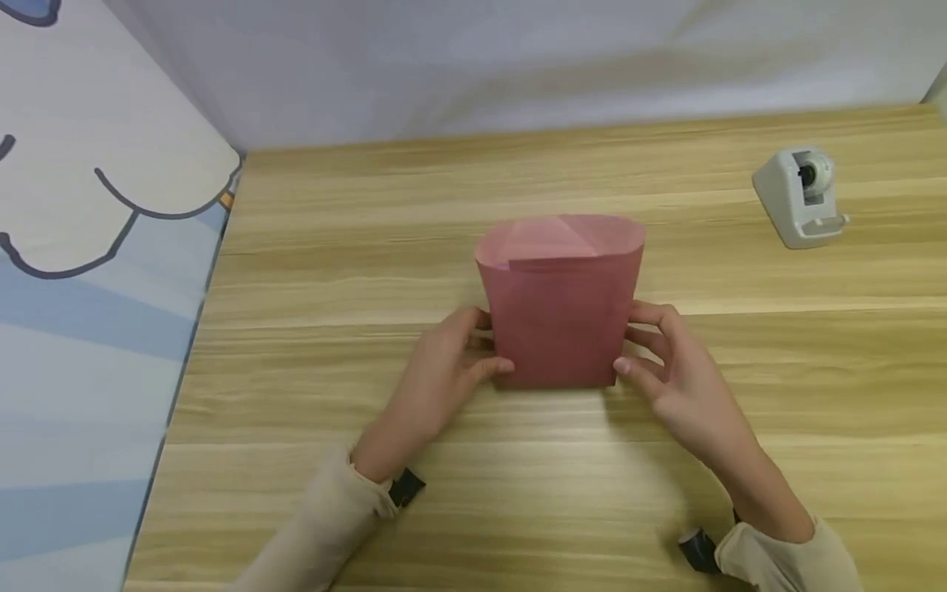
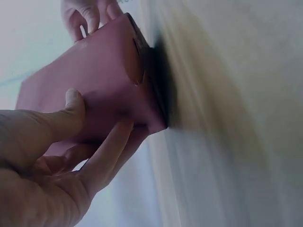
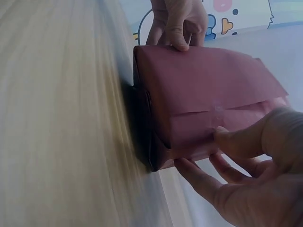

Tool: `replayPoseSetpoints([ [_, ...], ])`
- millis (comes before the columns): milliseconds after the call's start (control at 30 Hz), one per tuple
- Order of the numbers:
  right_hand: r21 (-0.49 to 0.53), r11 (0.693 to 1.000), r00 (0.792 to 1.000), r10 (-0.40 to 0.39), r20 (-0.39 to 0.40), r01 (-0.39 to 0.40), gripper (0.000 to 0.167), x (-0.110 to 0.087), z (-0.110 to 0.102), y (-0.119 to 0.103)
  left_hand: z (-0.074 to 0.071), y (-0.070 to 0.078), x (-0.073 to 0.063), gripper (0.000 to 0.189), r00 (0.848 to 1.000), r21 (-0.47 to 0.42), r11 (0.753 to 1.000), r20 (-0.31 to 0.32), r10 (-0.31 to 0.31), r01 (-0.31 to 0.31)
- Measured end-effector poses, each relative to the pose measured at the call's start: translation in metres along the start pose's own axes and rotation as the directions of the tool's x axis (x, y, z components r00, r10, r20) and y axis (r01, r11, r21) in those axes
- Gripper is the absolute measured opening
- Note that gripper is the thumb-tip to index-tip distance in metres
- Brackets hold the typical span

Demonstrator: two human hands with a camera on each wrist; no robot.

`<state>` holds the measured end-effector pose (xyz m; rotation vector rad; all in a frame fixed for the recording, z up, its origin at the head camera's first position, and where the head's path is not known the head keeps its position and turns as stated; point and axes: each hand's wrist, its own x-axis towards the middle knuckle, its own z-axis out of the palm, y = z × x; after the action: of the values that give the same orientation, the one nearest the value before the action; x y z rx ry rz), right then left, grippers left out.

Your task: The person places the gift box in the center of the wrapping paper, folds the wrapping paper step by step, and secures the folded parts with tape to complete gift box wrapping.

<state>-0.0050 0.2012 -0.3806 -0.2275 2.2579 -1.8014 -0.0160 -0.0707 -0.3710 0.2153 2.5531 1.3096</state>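
A pinkish-red folded paper bag (image 1: 562, 325) stands upright on the wooden table, its wide mouth gaping at the top. My left hand (image 1: 436, 374) holds its left side low down, thumb on the front near the bottom corner and fingers at the side. On the opposite side my right hand (image 1: 684, 386) grips the bag, the thumb at the front edge and the fingers along the side. A folded flap and seam show on the bag (image 3: 203, 80) in the right wrist view. Dark shadow lies under its folded bottom in both wrist views.
A white tape dispenser (image 1: 795, 197) with a roll in it stands at the table's back right. Behind the wood-grain table (image 1: 355, 247) rises a pale wall (image 1: 518, 66). A cartoon-printed panel (image 1: 81, 370) borders the left side.
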Motion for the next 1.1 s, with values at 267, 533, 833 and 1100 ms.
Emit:
replayPoseSetpoints([
  [267,-0.081,0.993,0.995,-0.079,0.056,0.084,0.067,-0.011,-0.002,0.003,0.009,0.006,-0.018,0.078,0.996,0.111,0.991,-0.050,0.079,-0.074],
  [533,-0.160,0.931,0.944,-0.320,0.079,0.329,0.089,-0.005,-0.010,-0.009,0.004,0.010,-0.026,0.084,0.988,0.120,0.981,0.028,0.151,-0.153],
  [833,-0.118,0.968,0.959,-0.196,0.203,0.222,0.133,0.001,-0.008,-0.020,0.014,0.013,-0.015,0.105,0.983,-0.093,0.980,0.014,0.181,-0.179],
  [1100,-0.086,0.969,0.966,-0.221,0.133,0.233,0.114,0.003,0.000,-0.017,0.028,0.015,-0.015,0.106,0.986,-0.175,0.972,-0.080,0.147,-0.159],
])
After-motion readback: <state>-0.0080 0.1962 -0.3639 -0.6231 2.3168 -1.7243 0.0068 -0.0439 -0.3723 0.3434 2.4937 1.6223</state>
